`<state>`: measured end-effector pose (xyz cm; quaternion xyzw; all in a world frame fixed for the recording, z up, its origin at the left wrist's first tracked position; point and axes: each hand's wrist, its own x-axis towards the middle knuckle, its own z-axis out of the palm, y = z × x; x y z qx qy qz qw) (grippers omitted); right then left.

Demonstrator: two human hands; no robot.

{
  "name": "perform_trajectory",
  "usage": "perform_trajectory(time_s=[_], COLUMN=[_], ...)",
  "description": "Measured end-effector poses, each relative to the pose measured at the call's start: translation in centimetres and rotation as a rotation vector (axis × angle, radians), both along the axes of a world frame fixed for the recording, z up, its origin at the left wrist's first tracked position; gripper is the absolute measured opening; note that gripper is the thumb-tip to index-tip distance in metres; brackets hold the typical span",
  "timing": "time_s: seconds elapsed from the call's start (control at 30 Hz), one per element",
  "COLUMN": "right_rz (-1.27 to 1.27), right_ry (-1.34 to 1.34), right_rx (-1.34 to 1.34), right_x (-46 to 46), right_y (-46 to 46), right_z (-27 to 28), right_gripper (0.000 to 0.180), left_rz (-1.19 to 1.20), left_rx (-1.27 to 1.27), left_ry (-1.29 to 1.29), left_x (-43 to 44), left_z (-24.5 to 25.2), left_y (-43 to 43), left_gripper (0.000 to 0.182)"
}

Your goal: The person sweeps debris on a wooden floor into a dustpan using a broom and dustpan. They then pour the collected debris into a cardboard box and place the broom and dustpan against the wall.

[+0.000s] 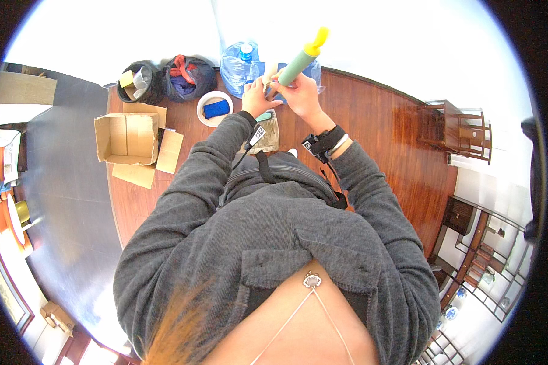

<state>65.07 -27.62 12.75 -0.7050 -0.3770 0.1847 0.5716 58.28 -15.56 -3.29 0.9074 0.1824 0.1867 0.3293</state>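
Observation:
My right hand (301, 93) grips a pole-like handle (297, 68) with a pale green sleeve and a yellow end. The handle tilts up and away to the right, and its yellow end is blurred. Close against its lower part is my left hand (255, 98), fingers bent and thumb pointing right; whether it grips anything is unclear. What lies at the handle's lower end is hidden by the hands. Beneath them on the floor rests a dirty, light-coloured dustpan (270, 137) with a green grip, partly covered by my left wrist.
Blue water-cooler bottles (239, 68) stand by the wall. Left of them are a white basin (201, 112) holding a blue sponge (216, 109), a black bag (201, 86) and a black bin (153, 93). An open cardboard box (127, 159) lies nearer. A wooden chair (466, 132) stands right.

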Motion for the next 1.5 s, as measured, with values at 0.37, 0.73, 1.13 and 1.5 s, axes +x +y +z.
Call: perform_trajectory(time_s=[0.37,0.73,1.13,1.5], right_rz=[0.091,0.325,0.190,0.171], right_ry=[-0.251,-0.143,-0.188,-0.208], right_rx=[-0.173,-0.298,-0.253,-0.221], right_x=[1.0,3.5,2.5,2.3], right_y=[0.2,2.8,2.6,1.8], right_z=[-0.3,-6.3,-6.2,-7.6], right_gripper=[0.053,0.091,0.034,0.035], left_rz=[-0.195,-0.062,-0.068,-0.299], left_rx=[-0.071,-0.112,-0.011,-0.369], left_ry=[0.071,0.188,0.193,0.097], left_x=[0.9,-0.2,-0.2,-0.3], left_z=[-2.2,1.5,2.1,0.6], left_y=[2.6,1.8,2.0,2.2], left_gripper=[0.079,0.082,0.058,0.088])
